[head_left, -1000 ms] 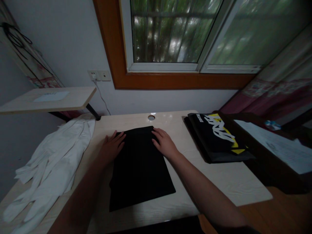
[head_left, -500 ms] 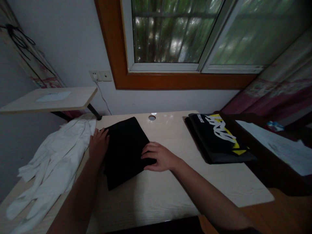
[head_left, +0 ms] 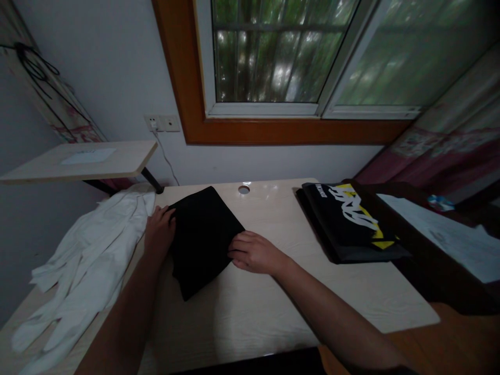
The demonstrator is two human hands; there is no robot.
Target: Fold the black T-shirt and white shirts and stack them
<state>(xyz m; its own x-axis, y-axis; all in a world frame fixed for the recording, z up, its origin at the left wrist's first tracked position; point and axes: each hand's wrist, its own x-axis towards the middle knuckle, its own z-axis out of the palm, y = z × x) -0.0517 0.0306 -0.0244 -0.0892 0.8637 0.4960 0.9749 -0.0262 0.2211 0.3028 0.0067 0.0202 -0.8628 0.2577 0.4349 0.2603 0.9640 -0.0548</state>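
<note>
A folded black garment (head_left: 205, 237) lies across the middle of the desk, dark enough that its layers are hard to make out. Its left edge is pinched in my left hand (head_left: 161, 232), the fingertips bent over the cloth. On the opposite side my right hand (head_left: 255, 252) grips the right edge, fingers closed together with the thumb hidden beneath. The near corner hangs toward me between my arms, slightly crumpled at its left.
A stack of folded dark clothes (head_left: 347, 221) with a white and yellow print rests at the desk's right. White clothing (head_left: 94, 250) lies along the left side, below a small raised shelf (head_left: 128, 159). The pale desk (head_left: 269, 307) meets the wall under the window.
My right hand has gone from spread fingers over the cloth to a closed grip on its edge. The garment's near corner has moved slightly right and up.
</note>
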